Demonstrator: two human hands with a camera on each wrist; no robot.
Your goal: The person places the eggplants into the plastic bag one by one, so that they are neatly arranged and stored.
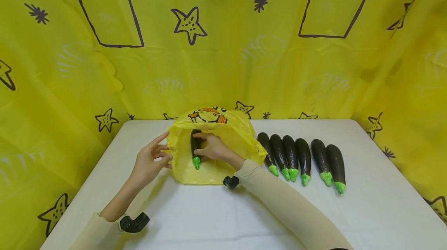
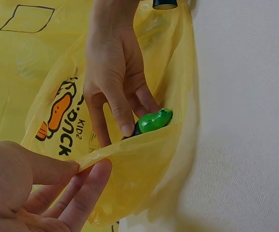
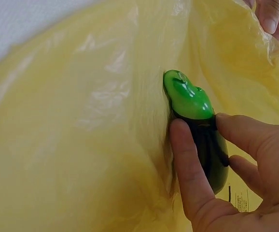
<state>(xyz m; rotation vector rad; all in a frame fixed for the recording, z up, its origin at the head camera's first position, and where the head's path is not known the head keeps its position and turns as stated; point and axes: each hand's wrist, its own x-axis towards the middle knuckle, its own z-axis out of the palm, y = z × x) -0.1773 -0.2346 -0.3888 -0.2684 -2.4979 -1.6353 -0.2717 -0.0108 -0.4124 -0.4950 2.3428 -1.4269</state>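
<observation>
A yellow plastic bag point(image 1: 185, 174) with a printed duck lies on the white table, its mouth facing me. My left hand point(image 1: 148, 161) pinches the rim at the left side between thumb and fingers, as the left wrist view shows. Inside the opening, my right hand point(image 1: 214, 147) grips a dark eggplant point(image 1: 196, 145) between thumb and fingers. The green stem end point(image 3: 190, 99) of this eggplant points toward me, close to the bag's side wall. In the left wrist view, the film of the bag and the right hand hide most of its dark body.
To the right of the bag several dark eggplants point(image 1: 304, 161) lie in a row, green ends toward me; the leftmost touches or nearly touches the bag. A yellow patterned curtain point(image 1: 223, 68) hangs behind and beside the white table point(image 1: 195, 219). Each wrist carries a black camera mount point(image 1: 134, 223).
</observation>
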